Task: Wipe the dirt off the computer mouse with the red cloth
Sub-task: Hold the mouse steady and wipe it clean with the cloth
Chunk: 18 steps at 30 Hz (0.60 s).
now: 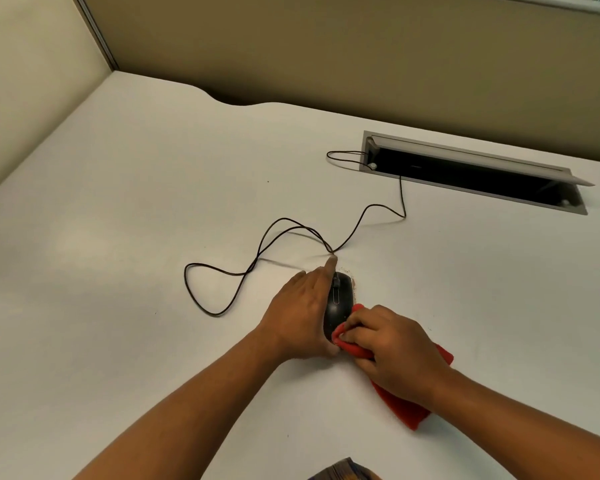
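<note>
A black wired computer mouse point(340, 303) lies on the white desk point(136, 237), with reddish-brown specks of dirt on the desk by its far right edge. My left hand point(300, 317) lies against the mouse's left side and holds it in place, fingers stretched forward. My right hand point(392, 351) grips a bunched red cloth point(404, 407) and presses it on the near right part of the mouse. The cloth's loose end trails under my right wrist onto the desk.
The mouse's black cable point(257, 261) loops over the desk to the left and runs back into an open grey cable tray point(471, 168) at the far right. Beige partition walls point(326, 46) close off the desk's back and left.
</note>
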### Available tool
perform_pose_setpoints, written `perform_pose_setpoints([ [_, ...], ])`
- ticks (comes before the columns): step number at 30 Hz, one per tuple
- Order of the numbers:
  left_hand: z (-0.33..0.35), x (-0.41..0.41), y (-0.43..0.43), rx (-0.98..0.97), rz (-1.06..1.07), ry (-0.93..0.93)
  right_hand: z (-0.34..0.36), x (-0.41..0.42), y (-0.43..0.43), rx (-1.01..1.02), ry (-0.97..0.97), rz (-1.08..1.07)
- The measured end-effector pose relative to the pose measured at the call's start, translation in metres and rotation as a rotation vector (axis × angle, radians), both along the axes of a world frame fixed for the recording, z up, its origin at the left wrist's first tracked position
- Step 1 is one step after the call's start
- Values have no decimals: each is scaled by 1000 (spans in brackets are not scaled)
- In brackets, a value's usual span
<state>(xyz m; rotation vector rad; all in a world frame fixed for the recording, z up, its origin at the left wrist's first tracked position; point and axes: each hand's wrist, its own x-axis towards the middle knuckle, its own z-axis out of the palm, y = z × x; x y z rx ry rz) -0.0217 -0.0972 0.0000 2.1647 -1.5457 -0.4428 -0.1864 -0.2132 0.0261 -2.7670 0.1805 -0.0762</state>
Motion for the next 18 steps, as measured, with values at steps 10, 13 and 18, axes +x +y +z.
perform_pose_setpoints([
  [10,36,52,-15,28,419,407,21,44,-21,46,-36,-201],
  [13,37,54,-29,184,496,465,14,43,-8,17,25,-140],
  [18,23,50,-44,339,523,537,1,44,8,-114,-21,-141],
])
